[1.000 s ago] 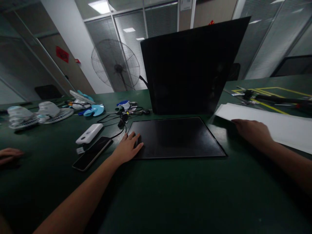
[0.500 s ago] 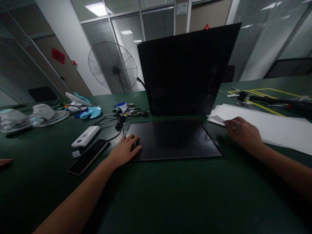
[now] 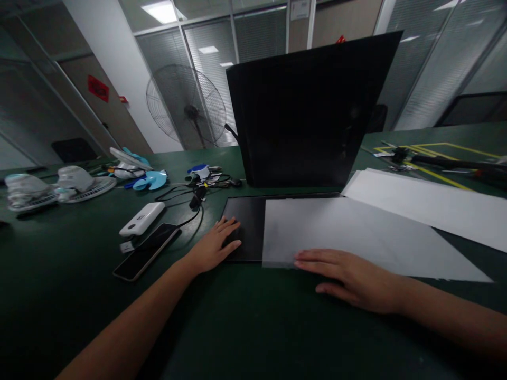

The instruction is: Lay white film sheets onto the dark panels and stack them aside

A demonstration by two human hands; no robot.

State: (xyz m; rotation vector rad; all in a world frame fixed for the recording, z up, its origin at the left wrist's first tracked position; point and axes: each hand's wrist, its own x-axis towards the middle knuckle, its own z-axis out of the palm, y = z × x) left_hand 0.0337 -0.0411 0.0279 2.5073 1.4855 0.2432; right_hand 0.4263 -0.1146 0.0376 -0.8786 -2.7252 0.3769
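A flat black panel (image 3: 245, 227) lies on the green table (image 3: 253, 327) in front of me. My left hand (image 3: 214, 245) rests on its near left corner, fingers spread and flat. A translucent white sheet (image 3: 348, 232) covers most of the panel and runs off to the right. My right hand (image 3: 348, 274) is at the sheet's near edge, fingers stretched flat on it, thumb on the table. A tall black panel (image 3: 309, 105) stands upright behind.
A stack of white sheets (image 3: 428, 203) lies at the right. A phone (image 3: 147, 250), a white power bank (image 3: 142, 218) and cables (image 3: 198, 198) sit left of the panel. Small fan parts (image 3: 63, 184) are at far left. A pedestal fan (image 3: 186, 108) stands behind.
My right hand has pulled one white sheet from the stack on the right leftward and toward me, over the flat black panel. My left hand has stayed on the panel's corner.
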